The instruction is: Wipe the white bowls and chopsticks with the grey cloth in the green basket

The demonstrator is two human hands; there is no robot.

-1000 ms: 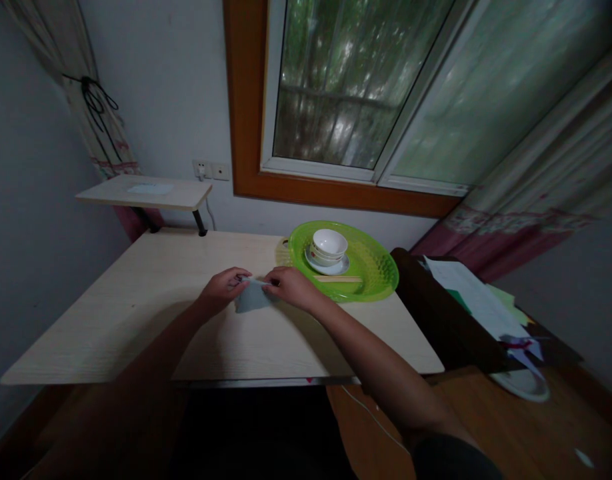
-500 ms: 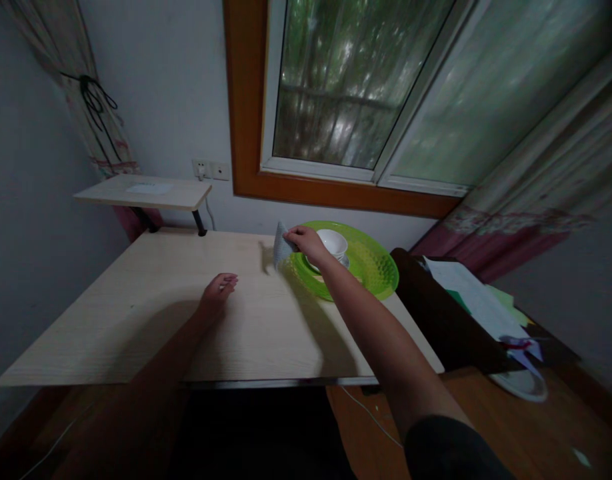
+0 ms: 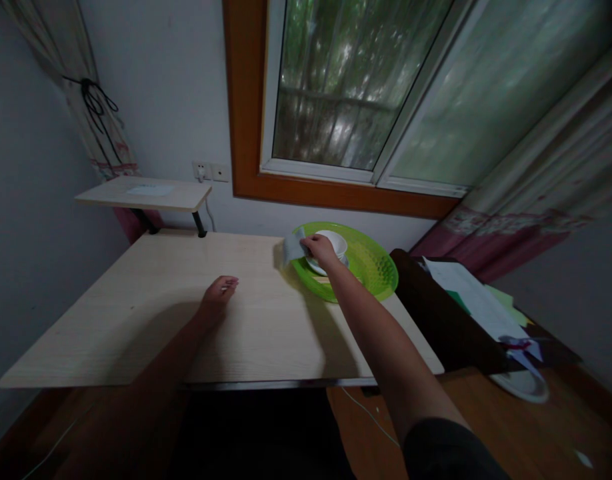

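My right hand (image 3: 320, 249) pinches a light grey cloth (image 3: 294, 247), which hangs at the left rim of a green plastic basket (image 3: 369, 250). Beside that hand, inside the basket, a white bowl (image 3: 337, 241) rests on other white dishes, partly hidden behind my fingers and wrist. Thin wooden chopsticks (image 3: 322, 280) lie near the basket's front rim. My left hand (image 3: 219, 291) is over the light wooden table (image 3: 151, 293), its fingers loosely bent and a little apart, holding nothing.
A small raised shelf (image 3: 179, 195) with a paper on it stands at the table's back left. Behind the basket is a window with a wooden frame (image 3: 306, 200). To the right of the table, papers (image 3: 466, 287) lie on a dark brown surface.
My right hand has moved slightly to the right and down with the cloth, which now hangs closer over the basket's left rim. More of the chopsticks shows. The left hand has barely moved.
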